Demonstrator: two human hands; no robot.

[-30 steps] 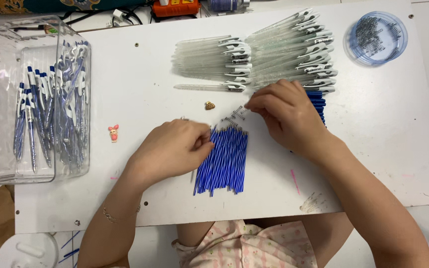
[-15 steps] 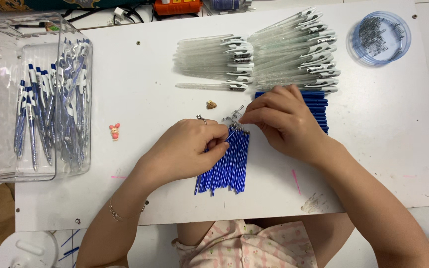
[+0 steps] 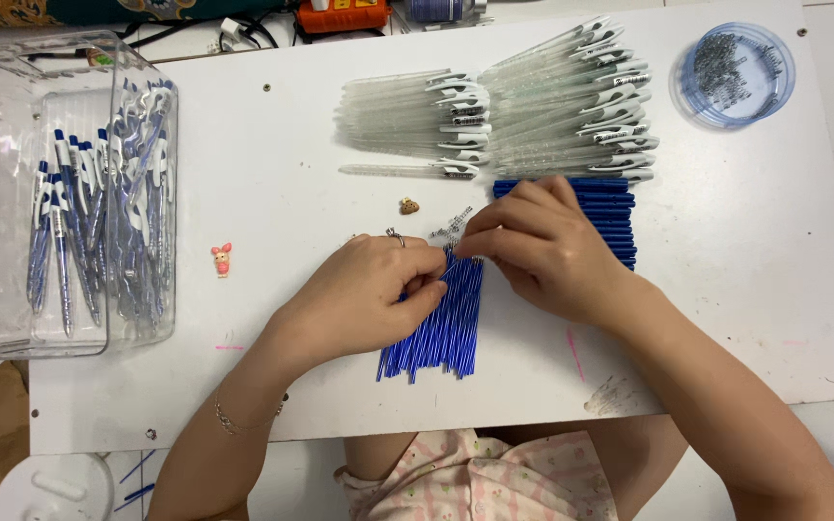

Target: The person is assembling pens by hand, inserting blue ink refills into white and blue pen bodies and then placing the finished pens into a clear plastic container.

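Left hand [image 3: 374, 289] and right hand [image 3: 542, 246] meet, fingers pinched on the far end of the blue refill pile [image 3: 436, 323]; small springs [image 3: 451, 227] just beyond.

Bystanders on the white board
A clear bin [image 3: 12, 318] of finished blue-and-white pens [image 3: 98, 222] stands at the left edge; clear pen barrels [image 3: 494, 121] fan along the far edge; a round blue tub of springs [image 3: 734, 72] fills the far right corner; a small pink figurine [image 3: 221, 259] and a brown charm [image 3: 408, 205] lie between
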